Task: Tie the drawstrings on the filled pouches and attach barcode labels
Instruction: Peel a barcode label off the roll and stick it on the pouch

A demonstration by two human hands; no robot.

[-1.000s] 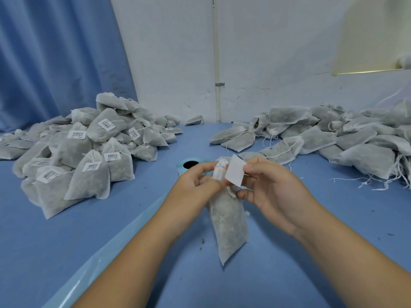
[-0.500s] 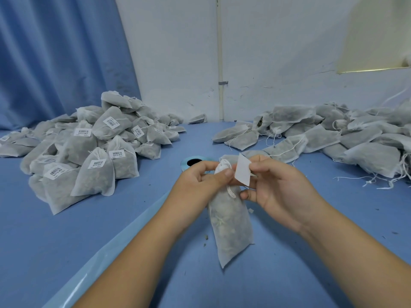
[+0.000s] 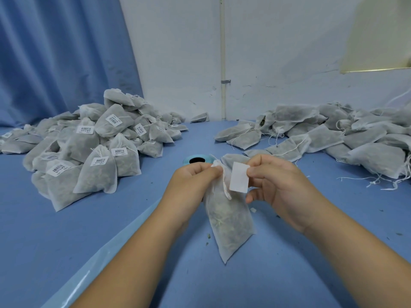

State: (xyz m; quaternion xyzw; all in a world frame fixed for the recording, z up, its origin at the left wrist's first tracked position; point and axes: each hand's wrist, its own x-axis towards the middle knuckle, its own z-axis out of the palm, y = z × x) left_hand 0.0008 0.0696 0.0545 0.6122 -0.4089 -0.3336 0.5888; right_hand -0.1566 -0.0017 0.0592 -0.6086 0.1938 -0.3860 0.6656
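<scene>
Left hand [image 3: 195,176] pinches pouch [image 3: 229,221] neck; right hand [image 3: 278,183] pinches label [image 3: 239,180] beside it, unattached. Labelled pile [image 3: 89,156] left; untied pile [image 3: 333,138] right remains.

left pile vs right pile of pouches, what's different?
Left pile pouches carry barcode labels; none show on the right pile. Left pile necks are cinched shut; right pile strings trail loose. Left pile is heaped higher; right pile lies flatter. Both hold the same pale filled pouches on the blue table.
</scene>
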